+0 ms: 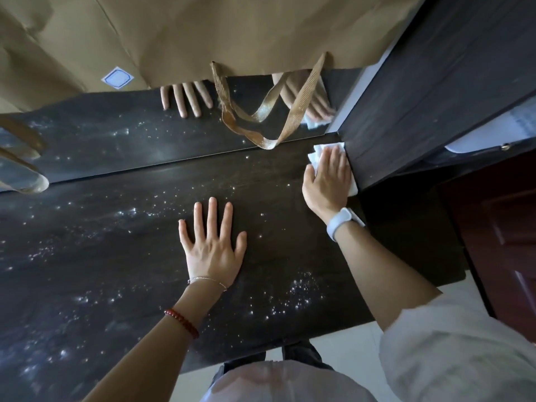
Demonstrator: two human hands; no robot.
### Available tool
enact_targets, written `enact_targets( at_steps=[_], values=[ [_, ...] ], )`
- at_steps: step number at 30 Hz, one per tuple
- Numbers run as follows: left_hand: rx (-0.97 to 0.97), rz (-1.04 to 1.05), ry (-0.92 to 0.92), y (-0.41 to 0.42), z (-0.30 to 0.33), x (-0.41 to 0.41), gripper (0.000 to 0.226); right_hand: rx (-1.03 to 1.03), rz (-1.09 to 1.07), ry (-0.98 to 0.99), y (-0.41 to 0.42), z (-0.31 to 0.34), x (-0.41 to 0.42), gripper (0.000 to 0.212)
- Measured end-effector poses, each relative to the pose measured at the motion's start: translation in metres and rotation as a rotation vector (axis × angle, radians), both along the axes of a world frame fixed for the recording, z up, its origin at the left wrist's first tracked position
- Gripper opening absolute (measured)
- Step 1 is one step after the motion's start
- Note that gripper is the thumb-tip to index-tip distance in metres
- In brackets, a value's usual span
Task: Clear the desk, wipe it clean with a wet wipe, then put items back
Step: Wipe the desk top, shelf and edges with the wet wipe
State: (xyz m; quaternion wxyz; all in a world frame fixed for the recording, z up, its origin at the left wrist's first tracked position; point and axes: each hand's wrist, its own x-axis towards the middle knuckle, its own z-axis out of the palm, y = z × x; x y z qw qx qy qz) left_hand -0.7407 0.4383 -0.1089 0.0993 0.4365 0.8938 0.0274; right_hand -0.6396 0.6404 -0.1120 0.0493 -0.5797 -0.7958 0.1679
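The dark wooden desk fills the view, its top bare and speckled with shiny wet droplets. My left hand lies flat on the middle of the desk, fingers spread, holding nothing. My right hand presses a white wet wipe flat against the desk's far right corner, beside a dark wooden side panel. The wipe shows above my fingertips and at the hand's right edge; the rest is hidden under the palm.
A mirror stands along the desk's back edge and reflects both hands. Brown paper covers its upper part, with a gold ribbon handle hanging down. A reddish door stands to the right, with pale floor tiles below the desk's front edge.
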Motion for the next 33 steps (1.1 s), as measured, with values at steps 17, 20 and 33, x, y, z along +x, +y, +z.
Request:
enact_targets(
  at_steps=[17, 20, 33],
  values=[
    [-0.051, -0.006, -0.043, -0.001, 0.007, -0.003, 0.062, -0.088, 0.088, 0.079, -0.014, 0.013, -0.033, 0.055],
    [0.03, 0.003, -0.163, -0.003, 0.013, -0.009, 0.066, -0.079, 0.276, 0.08, -0.044, 0.01, -0.064, 0.053],
    [-0.011, 0.184, -0.172, -0.067, 0.018, -0.05, 0.077, 0.084, 0.398, 0.083, -0.038, 0.008, -0.052, 0.049]
  ],
)
